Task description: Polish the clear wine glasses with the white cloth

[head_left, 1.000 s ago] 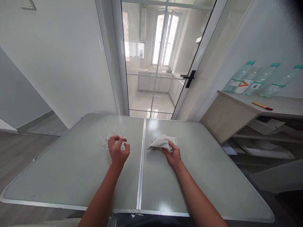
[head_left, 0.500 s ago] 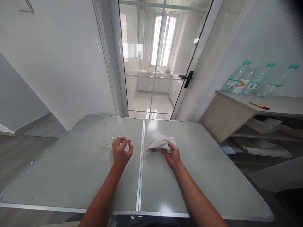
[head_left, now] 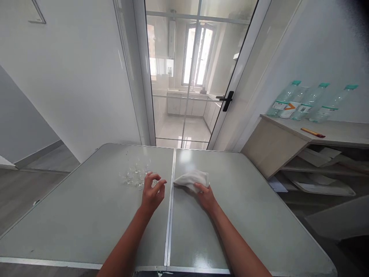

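Observation:
My left hand (head_left: 152,193) is curled above the left half of the table, thumb and fingers bent towards each other. Faint clear edges between them look like a small clear glass (head_left: 155,184), mostly hidden by the fingers. Just beyond and left of that hand stands a group of several small clear glasses (head_left: 135,176), faint against the tabletop. Across the middle seam, my right hand (head_left: 205,195) grips a bunched white cloth (head_left: 190,179) by its near right side. The cloth's pointed left end reaches close to the seam.
The grey-green table (head_left: 86,215) has a metal rim and a metal centre strip (head_left: 170,215). Behind it is a glazed door (head_left: 184,127) with a black handle (head_left: 227,100). At right, a shelf unit (head_left: 276,142) carries several plastic bottles (head_left: 305,105) and a yellow-red stick (head_left: 313,132).
My left hand has moved slightly right, towards the seam. My right hand has brought the cloth a little left, and more of the glass group shows. The view has tilted slightly up.

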Available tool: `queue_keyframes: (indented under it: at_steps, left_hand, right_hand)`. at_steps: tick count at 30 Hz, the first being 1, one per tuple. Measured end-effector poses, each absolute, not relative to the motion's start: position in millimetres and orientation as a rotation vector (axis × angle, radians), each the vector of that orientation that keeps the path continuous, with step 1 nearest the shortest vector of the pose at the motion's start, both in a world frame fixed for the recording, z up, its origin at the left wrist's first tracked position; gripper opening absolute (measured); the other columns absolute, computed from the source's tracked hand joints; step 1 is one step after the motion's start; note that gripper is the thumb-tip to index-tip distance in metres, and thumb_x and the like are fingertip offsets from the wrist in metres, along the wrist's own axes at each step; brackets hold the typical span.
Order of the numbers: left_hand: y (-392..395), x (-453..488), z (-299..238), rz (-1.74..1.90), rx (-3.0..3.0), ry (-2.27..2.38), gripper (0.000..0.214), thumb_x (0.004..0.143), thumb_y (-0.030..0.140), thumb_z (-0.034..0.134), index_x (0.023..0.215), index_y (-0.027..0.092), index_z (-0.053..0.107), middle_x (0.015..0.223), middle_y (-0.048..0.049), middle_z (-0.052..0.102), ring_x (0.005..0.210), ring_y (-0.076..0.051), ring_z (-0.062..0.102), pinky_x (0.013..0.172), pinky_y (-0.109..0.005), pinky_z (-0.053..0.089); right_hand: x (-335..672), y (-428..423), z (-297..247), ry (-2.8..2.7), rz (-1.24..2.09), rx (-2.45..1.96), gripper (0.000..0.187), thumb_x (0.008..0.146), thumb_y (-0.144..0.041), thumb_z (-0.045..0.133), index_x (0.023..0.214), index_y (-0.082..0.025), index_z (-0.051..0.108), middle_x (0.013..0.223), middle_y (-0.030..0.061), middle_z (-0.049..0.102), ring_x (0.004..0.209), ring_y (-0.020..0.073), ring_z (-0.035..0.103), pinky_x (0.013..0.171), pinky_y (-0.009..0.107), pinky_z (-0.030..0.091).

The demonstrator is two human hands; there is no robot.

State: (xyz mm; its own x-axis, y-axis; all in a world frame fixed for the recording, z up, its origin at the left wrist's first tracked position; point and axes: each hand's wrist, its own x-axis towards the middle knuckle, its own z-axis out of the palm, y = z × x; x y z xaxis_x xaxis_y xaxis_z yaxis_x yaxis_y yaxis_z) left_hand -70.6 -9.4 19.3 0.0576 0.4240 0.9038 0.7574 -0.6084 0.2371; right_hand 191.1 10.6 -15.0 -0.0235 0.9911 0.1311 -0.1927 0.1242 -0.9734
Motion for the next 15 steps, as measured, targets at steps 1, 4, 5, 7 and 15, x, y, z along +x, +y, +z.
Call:
queue_keyframes:
  at_steps: [1, 4, 5, 7, 15]
  left_hand:
    - [-10.8, -67.6, 18.4, -1.579, -2.051, -1.122, 0.03, 0.081, -0.001, 0.061, 0.094, 0.025, 0.068, 0.096, -0.0039, 0.051, 0.088, -0.017, 0.058, 0.103, -0.053, 0.05]
    - [-16.8, -53.3, 13.6, -1.629, -2.115, -0.936, 0.034, 0.08, -0.002, 0.066, 0.1, 0.026, 0.067, 0.098, -0.0031, 0.048, 0.087, -0.015, 0.057, 0.104, -0.057, 0.05]
    - [-19.3, -47.2, 11.4, -1.648, -2.159, -0.886, 0.034, 0.08, -0.002, 0.067, 0.1, 0.025, 0.066, 0.099, -0.003, 0.048, 0.088, -0.015, 0.057, 0.104, -0.057, 0.051]
    - [-24.2, -34.5, 7.2, -1.669, -2.285, -0.807, 0.03, 0.081, 0.0, 0.066, 0.098, 0.025, 0.066, 0.099, -0.0033, 0.048, 0.092, -0.016, 0.057, 0.103, -0.058, 0.052]
    - [-30.5, -9.3, 14.6, -2.053, -2.287, -1.109, 0.026, 0.084, 0.014, 0.069, 0.104, 0.028, 0.063, 0.115, -0.0078, 0.049, 0.113, -0.026, 0.058, 0.1, -0.054, 0.053]
  right_hand:
    - [184.6, 7.4, -13.5, -1.173, 1.243, -0.979, 0.017, 0.077, -0.034, 0.074, 0.091, -0.026, 0.079, 0.106, 0.006, 0.076, 0.106, 0.0308, 0.067, 0.095, 0.045, 0.053]
    - [161.0, -2.8, -11.4, -1.217, 1.331, -0.985, 0.036, 0.079, -0.041, 0.076, 0.112, -0.025, 0.074, 0.112, 0.0063, 0.075, 0.107, 0.0286, 0.067, 0.098, 0.044, 0.051]
    - [153.5, -6.0, -11.6, -1.263, 1.373, -0.948, 0.038, 0.08, -0.044, 0.076, 0.113, -0.024, 0.073, 0.111, 0.0061, 0.075, 0.104, 0.0271, 0.067, 0.096, 0.042, 0.051]
    - [141.9, -10.7, -13.2, -1.421, 1.445, -0.825, 0.035, 0.082, -0.048, 0.074, 0.104, -0.021, 0.074, 0.098, 0.0049, 0.074, 0.09, 0.0232, 0.067, 0.085, 0.035, 0.053]
    - [135.2, -5.8, -26.0, -1.499, 1.314, -0.804, 0.03, 0.078, -0.046, 0.075, 0.072, -0.018, 0.066, 0.064, -0.0029, 0.057, 0.058, 0.0133, 0.046, 0.058, 0.026, 0.041]
